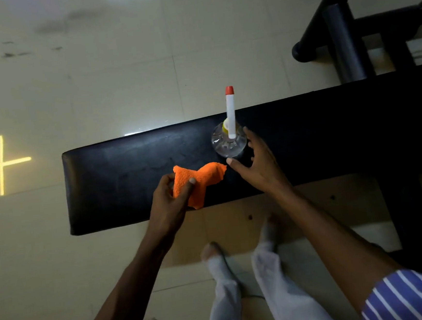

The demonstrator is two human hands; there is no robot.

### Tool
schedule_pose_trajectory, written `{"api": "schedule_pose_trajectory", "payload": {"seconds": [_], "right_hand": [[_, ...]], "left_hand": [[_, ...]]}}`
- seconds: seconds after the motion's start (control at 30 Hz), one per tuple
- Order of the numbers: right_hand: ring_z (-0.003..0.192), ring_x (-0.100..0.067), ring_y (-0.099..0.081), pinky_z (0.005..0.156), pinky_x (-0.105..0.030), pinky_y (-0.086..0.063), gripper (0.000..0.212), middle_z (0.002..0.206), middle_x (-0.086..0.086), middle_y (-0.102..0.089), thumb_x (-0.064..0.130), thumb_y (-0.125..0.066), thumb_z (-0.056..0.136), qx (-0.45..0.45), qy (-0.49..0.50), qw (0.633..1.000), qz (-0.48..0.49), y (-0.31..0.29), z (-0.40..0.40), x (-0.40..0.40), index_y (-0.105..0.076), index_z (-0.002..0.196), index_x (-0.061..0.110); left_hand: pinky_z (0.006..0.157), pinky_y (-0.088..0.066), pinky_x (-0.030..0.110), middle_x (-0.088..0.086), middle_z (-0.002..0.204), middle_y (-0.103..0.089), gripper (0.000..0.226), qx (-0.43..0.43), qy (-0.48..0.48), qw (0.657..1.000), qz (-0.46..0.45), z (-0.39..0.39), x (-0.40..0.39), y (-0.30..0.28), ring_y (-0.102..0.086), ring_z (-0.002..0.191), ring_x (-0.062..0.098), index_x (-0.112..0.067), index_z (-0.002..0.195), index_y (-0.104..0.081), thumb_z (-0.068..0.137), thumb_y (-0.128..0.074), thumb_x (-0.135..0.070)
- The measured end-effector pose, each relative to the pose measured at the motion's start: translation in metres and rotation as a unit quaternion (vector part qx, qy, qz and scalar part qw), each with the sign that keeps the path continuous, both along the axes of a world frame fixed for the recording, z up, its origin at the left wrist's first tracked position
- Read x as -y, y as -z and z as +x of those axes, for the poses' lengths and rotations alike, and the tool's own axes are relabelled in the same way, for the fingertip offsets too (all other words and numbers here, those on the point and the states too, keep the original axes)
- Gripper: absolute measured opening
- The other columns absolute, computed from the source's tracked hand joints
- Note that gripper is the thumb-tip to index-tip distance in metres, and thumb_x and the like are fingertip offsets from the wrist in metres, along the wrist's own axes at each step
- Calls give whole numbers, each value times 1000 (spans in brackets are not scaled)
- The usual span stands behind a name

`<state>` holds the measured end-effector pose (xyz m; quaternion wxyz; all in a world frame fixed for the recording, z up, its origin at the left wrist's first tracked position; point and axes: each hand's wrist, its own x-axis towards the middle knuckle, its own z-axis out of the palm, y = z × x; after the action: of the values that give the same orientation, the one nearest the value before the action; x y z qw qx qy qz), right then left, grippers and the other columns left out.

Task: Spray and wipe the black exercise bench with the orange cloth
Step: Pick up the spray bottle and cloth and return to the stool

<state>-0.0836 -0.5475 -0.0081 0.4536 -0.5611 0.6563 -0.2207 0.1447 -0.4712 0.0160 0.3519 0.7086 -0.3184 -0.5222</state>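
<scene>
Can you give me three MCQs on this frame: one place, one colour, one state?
1. Where does the spray bottle stand?
A. On the floor
B. Upright on the black bench
C. In the left hand

2. What colour is the tip of the bottle's nozzle?
A. Red
B. Blue
C. Green

3. What is the right hand doing?
A. Gripping the cloth
B. Clenched in a fist on the bench
C. Open beside the bottle, fingers spread

Key: 1 B, the bottle's clear body sits on the bench top, to the right of the orange cloth. 2 A, the cap at the end of the white nozzle is red. 3 C, the fingers are straight and spread next to the bottle and not curled round it; whether they touch it cannot be told. The left hand is the one that pinches the cloth.
</scene>
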Motion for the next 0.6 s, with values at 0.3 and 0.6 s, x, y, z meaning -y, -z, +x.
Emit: {"api": "schedule_pose_trajectory", "payload": {"seconds": [0.3, 0.6], "right_hand": [[137, -15, -52, 108, -37, -54, 97, 155, -5, -46, 31, -94, 78, -15, 0, 999, -31, 7, 20, 24, -41, 159, 25], [118, -25, -66, 99, -43, -58, 81, 131, -11, -66, 30, -94, 73, -74, 27, 996, -41, -19, 23, 28, -60, 144, 13]], "left_hand": [[60, -60, 25, -1, 102, -77, 17, -32, 11, 999, 2, 13, 14, -6, -76, 87, 8, -25, 111, -68, 99, -70, -36], [58, -55, 15, -11, 93, -77, 15, 7, 41, 999, 4, 12, 37, -41, -73, 82, 0, -18, 110, -67, 99, -70, -29]]}}
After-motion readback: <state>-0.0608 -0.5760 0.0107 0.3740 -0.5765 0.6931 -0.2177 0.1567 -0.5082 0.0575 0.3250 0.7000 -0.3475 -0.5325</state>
